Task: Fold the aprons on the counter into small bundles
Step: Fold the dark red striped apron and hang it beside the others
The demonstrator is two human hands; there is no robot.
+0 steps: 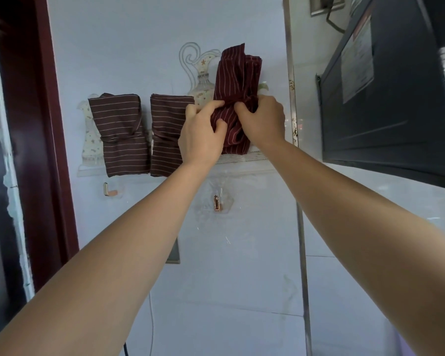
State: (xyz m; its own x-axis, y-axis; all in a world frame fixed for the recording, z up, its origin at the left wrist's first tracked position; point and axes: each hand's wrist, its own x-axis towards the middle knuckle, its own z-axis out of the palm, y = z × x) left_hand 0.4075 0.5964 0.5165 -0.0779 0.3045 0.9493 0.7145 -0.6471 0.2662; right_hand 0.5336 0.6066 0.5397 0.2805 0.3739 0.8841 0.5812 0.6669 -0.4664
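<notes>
Three dark red aprons with thin white stripes sit in a row against a pale wall. The left bundle (121,134) and the middle bundle (166,136) are folded and tied round with their straps. The right bundle (238,75) stands upright and taller. My left hand (202,133) grips its lower left side. My right hand (261,119) pinches the strap at its waist. Both hands touch each other's side of the same bundle, and the strap ends are partly hidden by my fingers.
A narrow ledge (242,158) runs under the bundles. Two small wall hooks (216,203) hang below it. A dark red door frame (54,124) stands at the left, a metal strip (292,98) and a dark panel (385,98) at the right.
</notes>
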